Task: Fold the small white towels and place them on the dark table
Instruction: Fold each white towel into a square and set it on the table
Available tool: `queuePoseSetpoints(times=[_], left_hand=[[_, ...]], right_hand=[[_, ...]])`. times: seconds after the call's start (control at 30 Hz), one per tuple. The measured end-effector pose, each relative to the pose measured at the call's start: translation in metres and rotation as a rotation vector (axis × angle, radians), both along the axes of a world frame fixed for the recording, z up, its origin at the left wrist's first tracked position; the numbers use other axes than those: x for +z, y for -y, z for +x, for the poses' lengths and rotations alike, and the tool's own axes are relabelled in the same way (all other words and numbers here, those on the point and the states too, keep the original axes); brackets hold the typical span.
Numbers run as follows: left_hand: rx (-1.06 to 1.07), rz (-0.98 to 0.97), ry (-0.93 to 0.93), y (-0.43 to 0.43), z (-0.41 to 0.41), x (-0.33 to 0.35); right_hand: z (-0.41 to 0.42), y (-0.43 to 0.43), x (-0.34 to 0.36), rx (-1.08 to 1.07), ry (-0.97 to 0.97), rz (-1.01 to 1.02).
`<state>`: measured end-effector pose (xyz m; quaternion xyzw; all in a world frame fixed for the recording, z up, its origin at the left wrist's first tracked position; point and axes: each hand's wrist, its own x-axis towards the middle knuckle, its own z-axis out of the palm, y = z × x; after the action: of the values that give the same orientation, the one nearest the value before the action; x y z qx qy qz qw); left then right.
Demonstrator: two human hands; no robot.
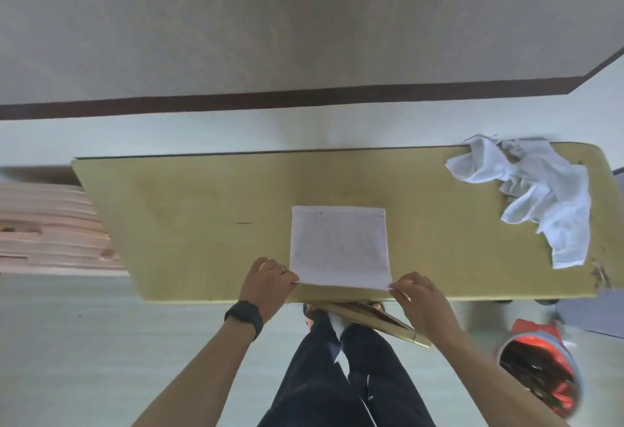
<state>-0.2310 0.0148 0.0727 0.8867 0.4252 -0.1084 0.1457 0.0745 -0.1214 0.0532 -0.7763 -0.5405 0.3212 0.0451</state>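
White towel (338, 251) between grips (268, 279) (417, 298) (near corners)

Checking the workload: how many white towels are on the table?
2: a flat towel at the near edge, pinched by left hand and right hand; a crumpled heap at the right end, possibly hiding more.

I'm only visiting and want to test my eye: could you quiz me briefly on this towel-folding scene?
1. True or false: the flat white rectangular cloth towel lies spread on the yellowish flat-topped table.
2. The left hand and the right hand each pinch a near corner of it. Which wears the black wristband? A left, B right.
3. Fill in: the crumpled pile of white towels sits at the table's far ____ corner.
Key: 1 true; 2 A; 3 right.
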Motion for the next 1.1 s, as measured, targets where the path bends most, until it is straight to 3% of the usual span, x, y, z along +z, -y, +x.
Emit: queuePoseSetpoints(times=[0.2,0.3,0.47,0.57,0.77,1.1], left_hand=[[0.095,-0.115,-0.018,0.025,-0.008,-0.021],[0.286,-0.251,0.098,0.003,0.006,-0.016],[0.786,-0.48,0.487,-0.053,0.026,-0.021],[0.927,-0.52,0.578,-0.077,0.034,-0.038],[1.023,-0.46,0.587,-0.097,0.044,-0.063],[0.989,-0.424,0.459,-0.105,0.053,-0.08]], right_hand=[[-0.007,0.023,-0.01,-0.049,-0.058,-0.121],[-0.001,0.0,-0.01,-0.146,-0.115,-0.058],[0.01,-0.068,-0.005,-0.499,-0.308,0.097],[0.013,-0.101,-0.019,-0.636,-0.364,0.138],[0.008,-0.131,-0.042,-0.695,-0.292,0.159],[0.006,-0.134,-0.065,-0.735,-0.202,0.156]])
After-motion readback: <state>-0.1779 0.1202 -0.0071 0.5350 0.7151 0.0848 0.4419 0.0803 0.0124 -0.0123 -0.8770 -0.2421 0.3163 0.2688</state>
